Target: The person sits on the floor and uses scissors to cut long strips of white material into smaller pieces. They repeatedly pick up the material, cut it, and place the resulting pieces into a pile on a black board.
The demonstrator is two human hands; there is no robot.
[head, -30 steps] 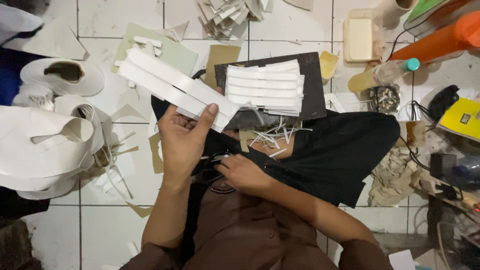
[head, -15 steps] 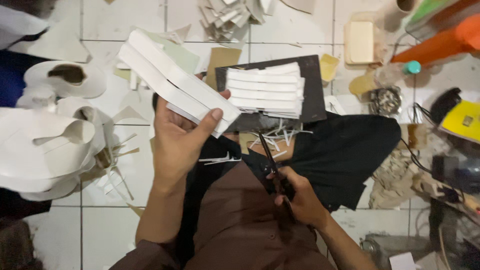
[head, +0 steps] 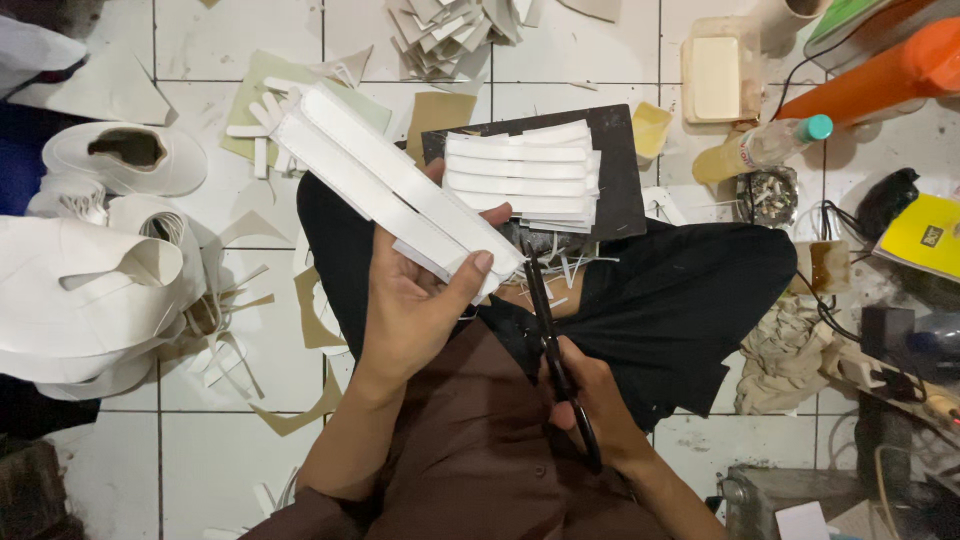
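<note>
My left hand grips a bundle of long white strips that slants up to the left over my lap. In my right hand is a pair of black scissors, blades pointing up toward the lower end of the bundle. The blade tips sit just beside that end. A black board rests on my knees ahead, carrying a neat stack of cut white strips. Thin white offcuts lie below the board on my dark trousers.
White rolled sheets and a white hat-like form lie at left. A heap of white pieces sits at top. At right are a plastic bottle, an orange tube, a yellow packet and crumpled cloth.
My left hand lifted the strip bundle and brought it nearer. My right hand took up the scissors from my lap and raised the blades to the bundle's lower end.
</note>
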